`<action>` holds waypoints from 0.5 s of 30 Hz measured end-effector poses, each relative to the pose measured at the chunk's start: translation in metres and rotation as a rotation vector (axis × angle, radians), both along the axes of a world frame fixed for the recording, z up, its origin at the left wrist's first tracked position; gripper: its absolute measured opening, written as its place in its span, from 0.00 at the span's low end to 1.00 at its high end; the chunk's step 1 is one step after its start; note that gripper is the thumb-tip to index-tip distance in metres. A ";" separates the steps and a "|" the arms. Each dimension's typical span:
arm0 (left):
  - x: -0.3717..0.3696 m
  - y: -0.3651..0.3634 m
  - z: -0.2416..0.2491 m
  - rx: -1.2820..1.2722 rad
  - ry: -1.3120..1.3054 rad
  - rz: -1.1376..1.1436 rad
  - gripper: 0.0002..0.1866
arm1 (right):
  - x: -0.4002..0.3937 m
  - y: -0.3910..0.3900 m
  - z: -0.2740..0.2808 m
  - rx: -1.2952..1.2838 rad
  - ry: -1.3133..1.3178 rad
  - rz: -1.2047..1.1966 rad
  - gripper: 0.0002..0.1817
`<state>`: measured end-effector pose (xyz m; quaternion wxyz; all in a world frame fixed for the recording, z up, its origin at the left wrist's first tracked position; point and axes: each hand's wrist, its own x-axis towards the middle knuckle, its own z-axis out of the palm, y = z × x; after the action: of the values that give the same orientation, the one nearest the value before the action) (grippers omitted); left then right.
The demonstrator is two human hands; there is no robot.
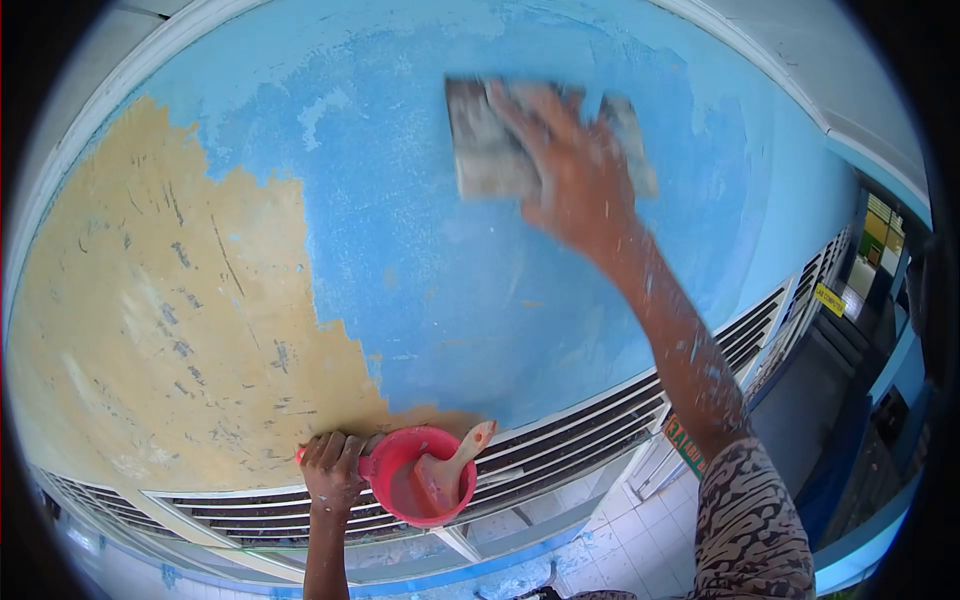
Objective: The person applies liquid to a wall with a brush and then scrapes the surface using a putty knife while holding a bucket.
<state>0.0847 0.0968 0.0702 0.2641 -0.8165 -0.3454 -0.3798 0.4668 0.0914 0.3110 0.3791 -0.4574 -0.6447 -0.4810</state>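
My left hand (333,470) is closed round the handle of a red plastic dipper (392,447), low in front of the wall. A paintbrush (462,455) leans inside the dipper, its pale wooden handle sticking up over the rim. Higher up, my right hand (580,165) presses a worn, grey-white sheet of sandpaper (485,150) against the blue part of the wall (420,270). Motion blurs the fingers and the sheet. White specks cover my right forearm.
Bare tan wall (170,310) with dark scrapes fills the left side. Louvred slats (590,445) run below the painted surface. White floor tiles (640,540) lie beneath, and a corridor with a yellow sign (829,299) stretches away at the right.
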 end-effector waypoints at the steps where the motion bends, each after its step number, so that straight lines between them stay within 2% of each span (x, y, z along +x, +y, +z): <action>1: -0.001 -0.001 -0.002 -0.010 0.009 -0.002 0.14 | 0.005 0.006 0.024 0.031 -0.022 0.046 0.54; 4: 0.001 -0.004 -0.002 0.034 -0.046 -0.014 0.15 | 0.009 0.014 0.024 0.138 -0.077 0.028 0.55; 5: -0.001 -0.006 -0.005 0.034 -0.052 -0.015 0.15 | 0.003 0.012 -0.001 0.067 -0.026 0.023 0.55; 7: -0.004 -0.007 -0.004 0.040 -0.065 0.006 0.14 | -0.014 -0.010 -0.076 -0.096 0.053 0.039 0.54; 8: -0.003 -0.011 0.001 0.049 -0.069 0.018 0.14 | -0.009 -0.004 -0.128 0.013 -0.055 -0.011 0.50; 10: 0.001 -0.022 0.015 0.054 -0.073 0.011 0.12 | 0.002 -0.020 -0.224 -0.063 -0.132 0.002 0.39; 12: 0.003 -0.024 0.022 0.076 -0.089 -0.007 0.10 | 0.034 -0.023 -0.306 -0.115 -0.277 -0.137 0.35; 13: 0.004 -0.026 0.026 0.076 -0.089 -0.018 0.10 | 0.042 -0.026 -0.303 -0.116 -0.276 -0.148 0.35; 15: 0.007 -0.030 0.038 0.071 -0.054 -0.010 0.10 | 0.056 -0.024 -0.274 -0.054 -0.033 -0.006 0.32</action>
<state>0.0912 0.0665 0.1084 0.2816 -0.7977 -0.3348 -0.4151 0.5230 0.0671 0.0366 0.3544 -0.4613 -0.6623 -0.4721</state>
